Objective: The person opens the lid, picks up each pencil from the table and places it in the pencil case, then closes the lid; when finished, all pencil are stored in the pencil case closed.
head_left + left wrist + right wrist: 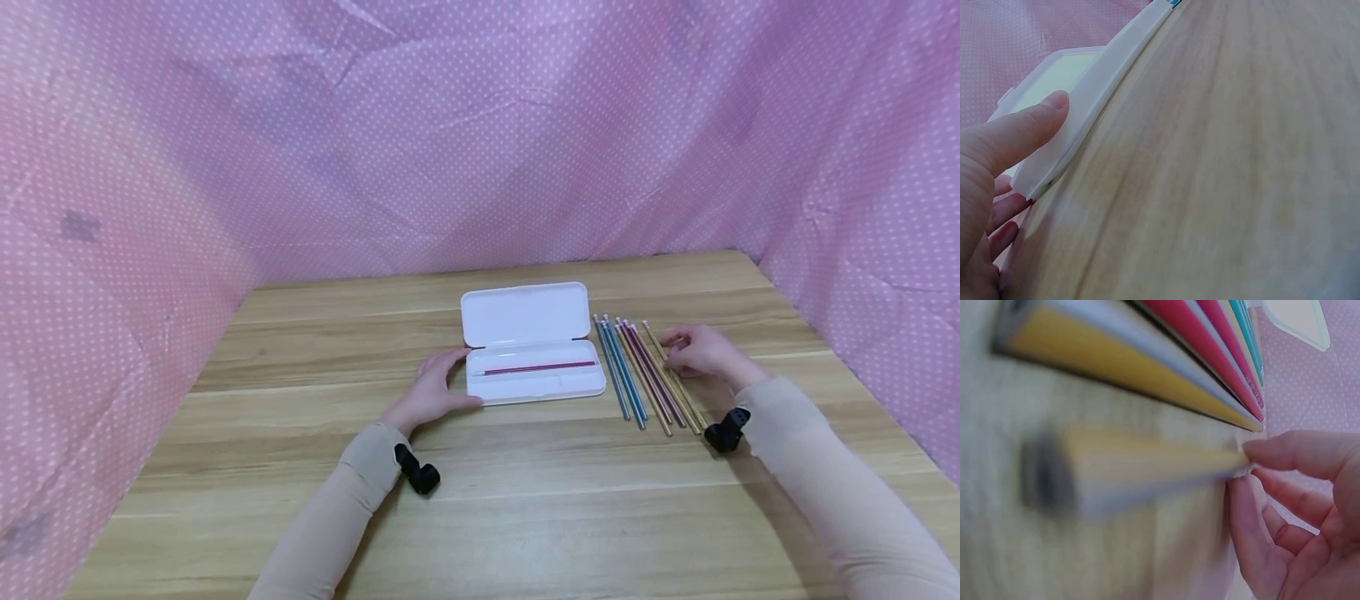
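A white pencil case [534,394] lies with its lid raised and one dark red pencil [536,367] inside. My left hand [435,390] holds the case's left end, thumb on the front side and fingers round the far corner. In the right wrist view, my right hand [1300,506] pinches a gold pencil [1154,464] near its far end, between thumb and fingertips. Beside it, more pencils lie side by side: blue ones [624,375] nearest the case, then gold and dark red ones [660,379].
The wood-grain table [525,500] extends round the case and pencils. Pink dotted cloth [480,150] hangs behind the table and at both sides. A small black camera [726,431] is strapped to the right wrist, another [418,472] to the left.
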The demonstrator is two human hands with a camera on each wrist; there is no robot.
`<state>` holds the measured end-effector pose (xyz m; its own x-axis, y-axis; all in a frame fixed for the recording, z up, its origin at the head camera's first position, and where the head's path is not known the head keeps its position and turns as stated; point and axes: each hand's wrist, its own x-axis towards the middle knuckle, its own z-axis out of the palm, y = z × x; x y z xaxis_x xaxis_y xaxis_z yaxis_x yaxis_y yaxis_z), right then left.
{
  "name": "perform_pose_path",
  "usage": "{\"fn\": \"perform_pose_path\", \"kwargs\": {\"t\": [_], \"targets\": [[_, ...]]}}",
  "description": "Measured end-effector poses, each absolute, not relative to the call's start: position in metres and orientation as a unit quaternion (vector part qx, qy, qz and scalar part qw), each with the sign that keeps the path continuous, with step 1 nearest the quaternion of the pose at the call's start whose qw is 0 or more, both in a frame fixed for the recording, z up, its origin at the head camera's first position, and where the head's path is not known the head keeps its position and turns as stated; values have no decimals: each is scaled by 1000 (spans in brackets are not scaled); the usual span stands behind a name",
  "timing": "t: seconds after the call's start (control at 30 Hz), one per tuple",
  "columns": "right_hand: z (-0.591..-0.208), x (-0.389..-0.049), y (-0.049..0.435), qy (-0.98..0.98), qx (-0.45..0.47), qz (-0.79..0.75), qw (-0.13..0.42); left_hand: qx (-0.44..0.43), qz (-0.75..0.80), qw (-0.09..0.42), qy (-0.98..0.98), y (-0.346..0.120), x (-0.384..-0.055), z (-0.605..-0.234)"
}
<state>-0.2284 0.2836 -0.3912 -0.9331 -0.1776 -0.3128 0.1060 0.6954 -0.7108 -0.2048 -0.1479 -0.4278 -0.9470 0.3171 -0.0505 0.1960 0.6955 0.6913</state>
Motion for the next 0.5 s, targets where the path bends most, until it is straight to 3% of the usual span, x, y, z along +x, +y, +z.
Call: {"fn": "perform_pose_path", "kwargs": {"t": [0.5], "targets": [[-392,-229,282,918,-23,-361,160,140,368,82,915,-148,-206,-430]]}}
